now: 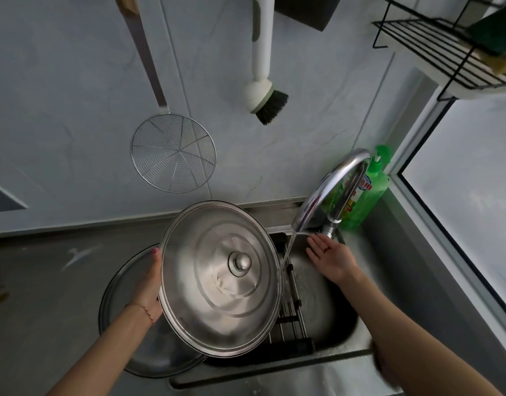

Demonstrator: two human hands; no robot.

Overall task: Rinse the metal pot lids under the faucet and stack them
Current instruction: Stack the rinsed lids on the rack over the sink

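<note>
We see the left hand point(148, 284) gripping the lid point(220, 278) left of the stream point(287, 252); the right hand point(330, 254) lies open, beyond it.

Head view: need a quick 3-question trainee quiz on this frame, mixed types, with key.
1. True or false: water is running from the faucet.
2. Which hand grips the lid by its rim? A) left hand B) right hand
3. Fill in: the second lid lies flat on the ____, left of the sink.

Key: 1 true; 2 A; 3 counter.
</note>
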